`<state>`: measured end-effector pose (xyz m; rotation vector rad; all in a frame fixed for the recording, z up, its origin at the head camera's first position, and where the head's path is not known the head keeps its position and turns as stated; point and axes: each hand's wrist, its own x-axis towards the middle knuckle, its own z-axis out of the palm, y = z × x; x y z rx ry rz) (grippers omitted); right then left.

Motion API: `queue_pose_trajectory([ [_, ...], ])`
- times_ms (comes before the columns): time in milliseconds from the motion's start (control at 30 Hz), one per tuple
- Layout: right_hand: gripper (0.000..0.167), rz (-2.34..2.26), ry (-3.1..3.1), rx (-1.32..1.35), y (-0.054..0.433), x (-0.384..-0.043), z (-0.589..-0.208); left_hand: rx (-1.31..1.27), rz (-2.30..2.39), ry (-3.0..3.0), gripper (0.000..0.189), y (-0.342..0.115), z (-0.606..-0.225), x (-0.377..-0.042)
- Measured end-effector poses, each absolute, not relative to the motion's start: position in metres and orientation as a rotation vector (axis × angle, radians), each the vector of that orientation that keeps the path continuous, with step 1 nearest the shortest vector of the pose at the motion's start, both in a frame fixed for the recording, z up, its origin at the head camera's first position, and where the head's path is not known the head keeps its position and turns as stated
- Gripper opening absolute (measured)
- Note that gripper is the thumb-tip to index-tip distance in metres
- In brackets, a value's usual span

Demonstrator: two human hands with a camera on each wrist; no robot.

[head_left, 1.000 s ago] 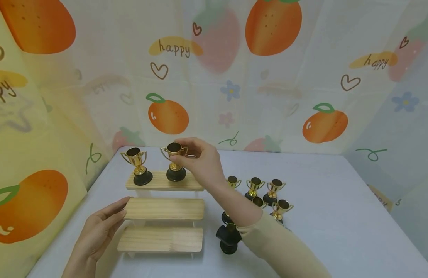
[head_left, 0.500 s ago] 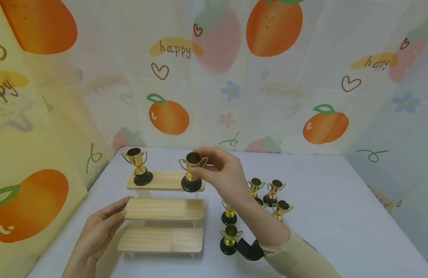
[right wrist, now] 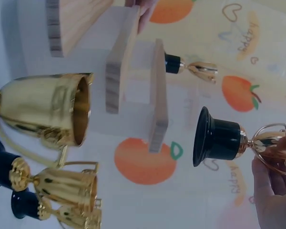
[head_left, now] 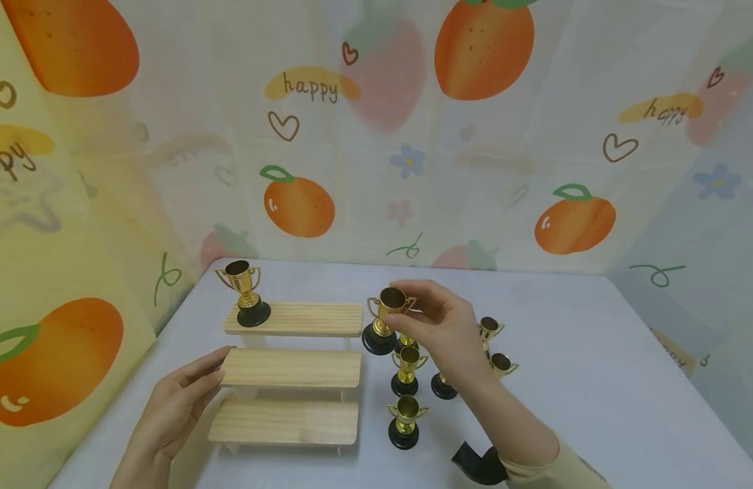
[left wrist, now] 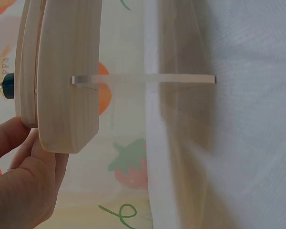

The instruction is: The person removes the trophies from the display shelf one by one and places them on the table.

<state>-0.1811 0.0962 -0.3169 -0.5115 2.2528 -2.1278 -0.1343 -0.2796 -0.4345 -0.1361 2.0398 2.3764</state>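
My right hand [head_left: 445,330] pinches a small gold trophy [head_left: 385,314] with a black base by its cup. That trophy is upright in the air, right of the wooden stepped stand [head_left: 290,369]; the right wrist view shows its black base [right wrist: 217,138] apart from the boards. My left hand [head_left: 171,404] grips the left end of the stand's middle board, thumb and fingers at its edge in the left wrist view. One trophy [head_left: 246,292] stands on the left of the top board [head_left: 315,319]. Several more trophies [head_left: 405,421] stand on the table to the right, some hidden behind my right hand and forearm.
A white cloth covers the table [head_left: 596,380]. A fruit-patterned curtain [head_left: 498,149] hangs behind and along both sides. A black strap [head_left: 480,464] dangles beneath my right sleeve, near the front trophy. The stand's lowest board [head_left: 284,421] lies nearest the front.
My right hand has carried its trophy from over the top board rightward and down, past the stand's right end. My left hand and the other trophy on the top board have stayed in place.
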Motion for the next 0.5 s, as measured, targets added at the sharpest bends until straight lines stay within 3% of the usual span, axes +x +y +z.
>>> queue_pose_trajectory([
  [500,0.046,-2.093,2.437,-0.298,0.142,-0.168,-0.332,-0.118,2.384,2.036,0.033,-0.28,-0.434,-0.135],
])
